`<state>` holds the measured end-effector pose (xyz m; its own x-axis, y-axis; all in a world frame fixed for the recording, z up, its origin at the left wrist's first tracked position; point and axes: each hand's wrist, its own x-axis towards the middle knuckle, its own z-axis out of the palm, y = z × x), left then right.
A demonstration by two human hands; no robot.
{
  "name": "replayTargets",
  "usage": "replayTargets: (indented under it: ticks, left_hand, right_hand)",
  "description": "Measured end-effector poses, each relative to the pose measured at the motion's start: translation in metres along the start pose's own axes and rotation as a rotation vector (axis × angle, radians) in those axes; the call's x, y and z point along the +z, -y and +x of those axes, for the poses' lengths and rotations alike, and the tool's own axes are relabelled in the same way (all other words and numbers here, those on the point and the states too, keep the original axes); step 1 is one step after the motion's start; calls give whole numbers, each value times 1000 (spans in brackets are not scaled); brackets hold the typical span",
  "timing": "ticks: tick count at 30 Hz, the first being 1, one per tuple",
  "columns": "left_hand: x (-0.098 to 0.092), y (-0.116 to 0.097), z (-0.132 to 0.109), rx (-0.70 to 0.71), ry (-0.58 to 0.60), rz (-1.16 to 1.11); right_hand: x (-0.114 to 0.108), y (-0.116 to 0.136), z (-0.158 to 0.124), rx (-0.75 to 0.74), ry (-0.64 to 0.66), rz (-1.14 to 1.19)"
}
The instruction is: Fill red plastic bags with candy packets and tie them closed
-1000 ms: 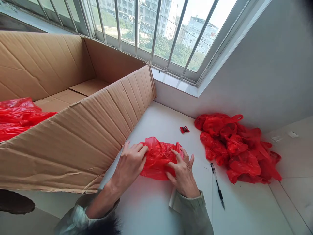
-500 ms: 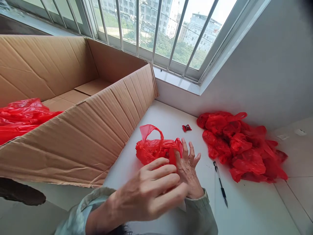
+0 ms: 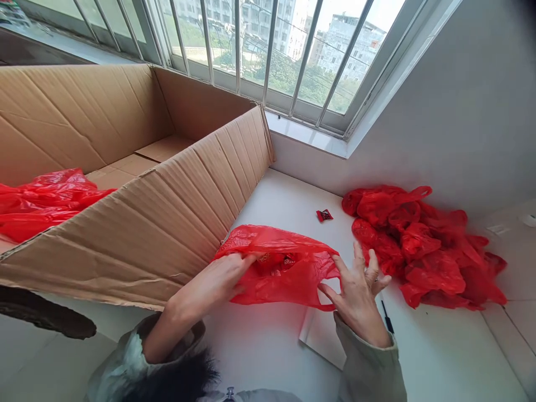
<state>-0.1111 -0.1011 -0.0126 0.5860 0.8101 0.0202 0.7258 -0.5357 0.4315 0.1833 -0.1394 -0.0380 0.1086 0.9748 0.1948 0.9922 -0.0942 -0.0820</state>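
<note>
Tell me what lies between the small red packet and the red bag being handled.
Only bare white tabletop lies between the small red packet and the red bag, seen in the head view.

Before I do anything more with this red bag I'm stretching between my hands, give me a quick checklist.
1. Grip of left hand on red bag rim: ok.
2. Hold of right hand: ok, thumb hooked in handle, fingers spread.
3. Bag holds small packets: ok; count cannot tell.
4. All packets bagged: not ok, loose packet lies on table.
5. Hands clear of pen: not ok, right wrist partly covers it.
</note>
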Motion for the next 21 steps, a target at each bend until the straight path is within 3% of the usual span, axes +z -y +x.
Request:
replayTargets:
  ticks: [5, 10, 16, 21]
  left_hand:
    - [-10, -19, 25, 86, -62, -113]
    - [-11, -23, 50, 150, -36, -90]
    - [-3, -2, 61, 15, -55, -10]
    - [6, 2, 53, 58, 74, -114]
  right_hand:
    - [-22, 33, 2, -267, -213, 271]
    - [-10, 64, 1, -366, -29, 190]
    - [8, 30, -6, -208, 100, 100]
    - [4, 24, -5, -171, 178, 98]
